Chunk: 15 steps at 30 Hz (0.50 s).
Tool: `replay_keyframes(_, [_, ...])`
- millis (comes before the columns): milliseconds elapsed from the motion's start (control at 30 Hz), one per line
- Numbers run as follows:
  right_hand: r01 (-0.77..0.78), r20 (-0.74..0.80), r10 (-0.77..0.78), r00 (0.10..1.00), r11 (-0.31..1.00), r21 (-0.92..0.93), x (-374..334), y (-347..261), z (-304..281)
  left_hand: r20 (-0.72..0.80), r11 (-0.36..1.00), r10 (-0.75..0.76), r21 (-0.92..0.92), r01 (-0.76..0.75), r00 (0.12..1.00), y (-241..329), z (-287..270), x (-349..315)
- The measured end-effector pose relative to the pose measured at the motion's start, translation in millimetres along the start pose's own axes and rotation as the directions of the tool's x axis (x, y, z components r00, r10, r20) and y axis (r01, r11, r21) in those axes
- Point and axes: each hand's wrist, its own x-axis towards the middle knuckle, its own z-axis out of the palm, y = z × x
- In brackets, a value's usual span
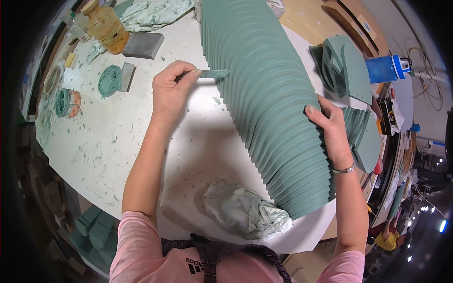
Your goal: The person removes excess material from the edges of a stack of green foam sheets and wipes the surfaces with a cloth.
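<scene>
Open worktop (118, 141) lies between the forearms and left of the left hand (171, 89). The ribbed green form (271, 104) blocks the right side from far edge to near edge. A crumpled rag (243, 210) obstructs the near edge; a grey block (143, 45) and jar (107, 26) stand far left.

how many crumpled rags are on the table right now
2: one crumpled rag at the near table edge below the green ribbed piece; another rag at the far edge by the amber jar. More may be hidden.
</scene>
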Motion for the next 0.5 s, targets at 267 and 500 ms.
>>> replay_keyframes(267, [-0.013, -0.01, 0.013, 1.0, 1.0, 0.009, -1, -1, 2, 0.049, 0.999, 0.026, -0.031, -0.025, 0.998, 6, 5, -4])
replay_keyframes(500, [0.001, -0.004, -0.001, 1.0, 1.0, -0.002, 0, 0, 1, -0.005, 0.999, -0.028, -0.02, 0.028, 1.0, 12, 4, -5])
